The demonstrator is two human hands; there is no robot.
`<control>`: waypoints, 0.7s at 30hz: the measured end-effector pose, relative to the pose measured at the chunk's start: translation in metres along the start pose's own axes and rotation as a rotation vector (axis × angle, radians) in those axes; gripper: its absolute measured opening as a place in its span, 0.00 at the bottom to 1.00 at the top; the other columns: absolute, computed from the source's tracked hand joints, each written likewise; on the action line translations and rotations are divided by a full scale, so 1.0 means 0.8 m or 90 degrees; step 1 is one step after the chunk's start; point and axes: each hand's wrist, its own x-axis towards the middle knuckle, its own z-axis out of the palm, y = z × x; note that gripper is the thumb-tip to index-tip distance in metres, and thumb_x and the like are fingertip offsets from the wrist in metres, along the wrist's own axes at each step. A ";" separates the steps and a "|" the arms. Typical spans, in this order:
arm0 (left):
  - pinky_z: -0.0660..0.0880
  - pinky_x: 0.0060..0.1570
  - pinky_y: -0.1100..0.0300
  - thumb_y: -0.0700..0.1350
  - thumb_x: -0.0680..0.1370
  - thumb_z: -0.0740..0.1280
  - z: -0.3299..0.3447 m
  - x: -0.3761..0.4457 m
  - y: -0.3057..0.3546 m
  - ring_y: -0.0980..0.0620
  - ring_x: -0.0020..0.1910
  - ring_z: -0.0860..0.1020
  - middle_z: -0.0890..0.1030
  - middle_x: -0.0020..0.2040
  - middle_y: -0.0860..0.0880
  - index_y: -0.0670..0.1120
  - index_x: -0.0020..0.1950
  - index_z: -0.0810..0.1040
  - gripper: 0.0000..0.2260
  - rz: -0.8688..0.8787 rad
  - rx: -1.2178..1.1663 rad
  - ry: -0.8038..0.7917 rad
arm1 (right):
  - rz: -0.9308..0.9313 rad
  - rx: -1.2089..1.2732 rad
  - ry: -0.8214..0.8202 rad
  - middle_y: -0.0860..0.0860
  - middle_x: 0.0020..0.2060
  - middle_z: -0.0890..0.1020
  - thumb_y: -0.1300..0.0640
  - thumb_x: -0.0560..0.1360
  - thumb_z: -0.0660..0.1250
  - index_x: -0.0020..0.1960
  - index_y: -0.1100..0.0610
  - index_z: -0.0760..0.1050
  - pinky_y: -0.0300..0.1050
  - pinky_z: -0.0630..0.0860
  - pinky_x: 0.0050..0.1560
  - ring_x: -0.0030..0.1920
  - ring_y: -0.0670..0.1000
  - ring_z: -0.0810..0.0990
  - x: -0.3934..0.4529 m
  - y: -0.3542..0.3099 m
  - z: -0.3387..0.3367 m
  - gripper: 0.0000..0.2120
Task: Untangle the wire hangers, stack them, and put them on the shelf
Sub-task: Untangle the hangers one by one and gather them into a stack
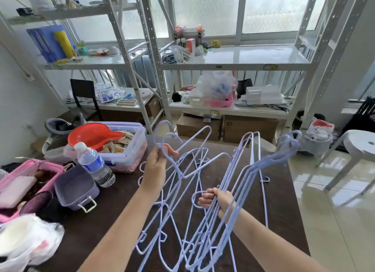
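While the tangled wire hangers (203, 190) hang above the dark counter (284, 200), the left hand (157, 162) pinches one hook at the tangle's upper left and the right hand (216, 199) grips several wires near its middle; the shelf (233, 56) stands beyond the counter.

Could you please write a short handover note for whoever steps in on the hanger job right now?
Left hand: grips the hook of one pale blue wire hanger, raised from the tangle.
Right hand: grips a bunch of pale blue wire hangers.
All hangers are over the dark brown table, still interlocked.
Done: nothing stacked yet.
Left: separate, stack, then place on the white metal shelf.
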 end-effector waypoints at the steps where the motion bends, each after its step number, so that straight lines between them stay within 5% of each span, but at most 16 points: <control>1: 0.71 0.39 0.77 0.38 0.80 0.52 0.008 -0.005 0.002 0.60 0.39 0.77 0.77 0.37 0.49 0.47 0.39 0.70 0.13 0.010 -0.018 -0.001 | 0.020 -0.005 0.010 0.59 0.22 0.80 0.61 0.81 0.48 0.38 0.65 0.68 0.50 0.80 0.33 0.22 0.55 0.80 0.002 0.003 0.000 0.17; 5: 0.72 0.38 0.68 0.49 0.77 0.51 0.030 -0.014 0.003 0.56 0.34 0.77 0.81 0.33 0.53 0.46 0.37 0.73 0.15 0.052 -0.049 -0.067 | 0.053 0.006 0.033 0.70 0.51 0.77 0.60 0.82 0.44 0.45 0.71 0.69 0.54 0.80 0.36 0.45 0.68 0.80 0.011 0.010 -0.001 0.20; 8: 0.77 0.43 0.62 0.50 0.78 0.49 0.044 -0.008 0.008 0.56 0.36 0.81 0.84 0.32 0.55 0.46 0.41 0.77 0.18 0.002 -0.066 -0.156 | 0.026 -0.047 0.078 0.68 0.49 0.76 0.63 0.81 0.46 0.56 0.72 0.68 0.44 0.78 0.21 0.49 0.69 0.78 0.008 0.014 -0.004 0.16; 10: 0.76 0.42 0.64 0.49 0.79 0.49 0.050 -0.005 0.011 0.59 0.31 0.80 0.82 0.27 0.56 0.45 0.42 0.77 0.18 -0.022 -0.036 -0.166 | 0.023 -0.051 0.081 0.67 0.49 0.77 0.61 0.81 0.47 0.59 0.72 0.66 0.43 0.74 0.15 0.41 0.66 0.78 0.006 0.017 -0.010 0.16; 14: 0.76 0.39 0.69 0.47 0.79 0.52 0.050 -0.006 0.020 0.60 0.32 0.80 0.82 0.29 0.55 0.43 0.46 0.78 0.16 -0.035 -0.052 -0.222 | 0.014 -0.076 0.073 0.61 0.36 0.76 0.60 0.82 0.47 0.63 0.72 0.64 0.42 0.76 0.18 0.34 0.58 0.77 0.006 0.019 -0.020 0.18; 21: 0.77 0.42 0.67 0.42 0.77 0.57 0.046 0.001 0.041 0.58 0.34 0.82 0.84 0.32 0.55 0.45 0.44 0.77 0.10 -0.039 -0.124 -0.222 | -0.016 0.003 -0.003 0.61 0.42 0.80 0.57 0.81 0.49 0.51 0.67 0.70 0.43 0.80 0.24 0.30 0.55 0.83 -0.004 0.018 -0.023 0.16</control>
